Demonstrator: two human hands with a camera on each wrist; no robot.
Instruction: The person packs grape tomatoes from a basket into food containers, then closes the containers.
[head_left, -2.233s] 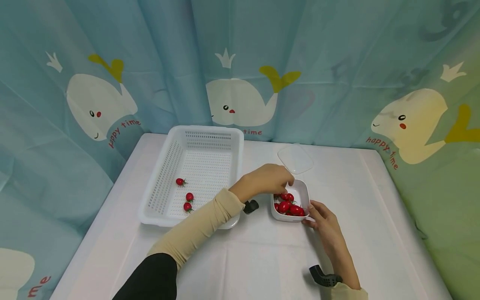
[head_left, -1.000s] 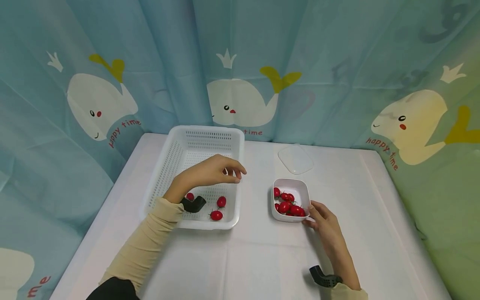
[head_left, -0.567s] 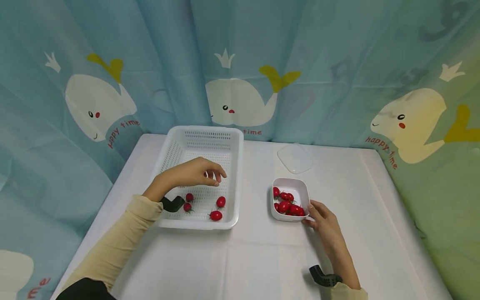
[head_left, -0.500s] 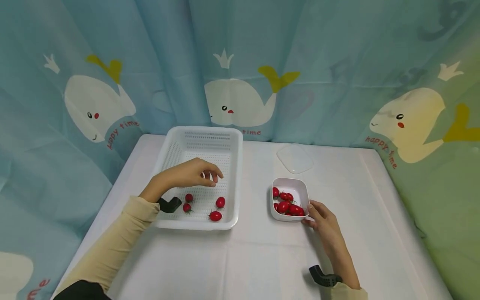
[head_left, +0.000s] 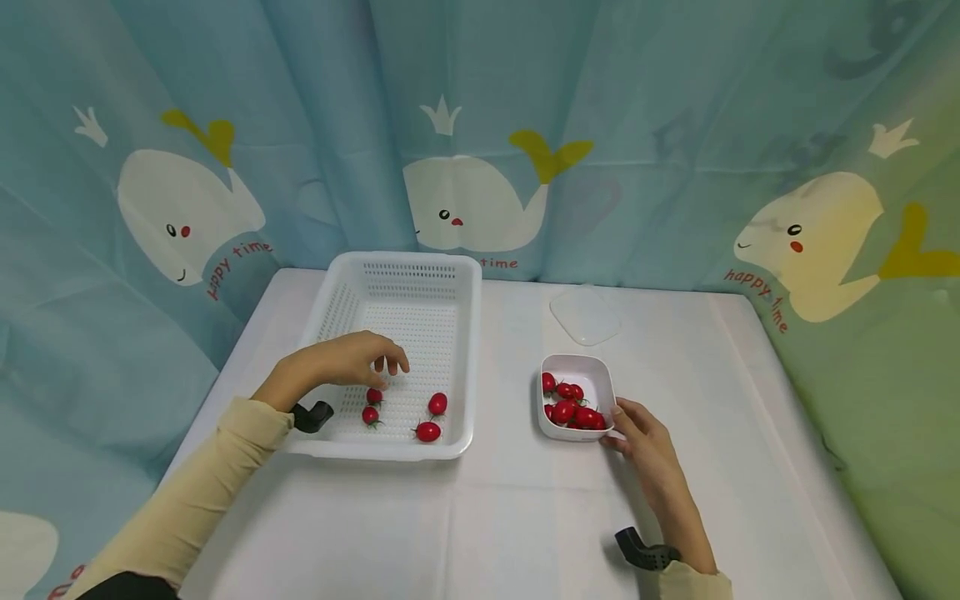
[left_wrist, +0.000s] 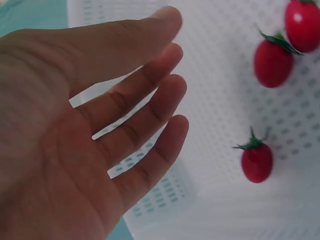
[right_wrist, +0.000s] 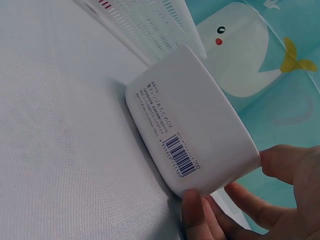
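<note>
Left hand [head_left: 345, 360]: above the perforated white basket [head_left: 408, 329], toward its 9 o'clock side. The fingers are loosely bent with wide gaps between them, and grip nothing.
Right hand [head_left: 647, 437]: at the 4 o'clock corner of the white box [head_left: 597, 385]. Thumb and fingers pinch that corner from opposite sides.
White box: upright on the counter [head_left: 510, 517], at 3 o'clock from the basket and apart from it. The outer wall carries printed text and a barcode.
Box contents: red tomatoes [head_left: 563, 412] with green stems, gathered from 6 to 10 o'clock inside the box. They overlap, so an exact count cannot be confirmed.
Basket contents, 7 o'clock: two tomatoes [head_left: 371, 417] close together, near the left thumb.
Basket contents, 5 o'clock: two further tomatoes [head_left: 428, 432] near each other on the perforated floor.
Clear lid [head_left: 588, 321]: flat on the counter at 12 o'clock from the box.
Counter: covered with white cloth.
Backdrop: a blue-green curtain [head_left: 322, 125] printed with white whales, spanning 9 through 3 o'clock around the counter.
</note>
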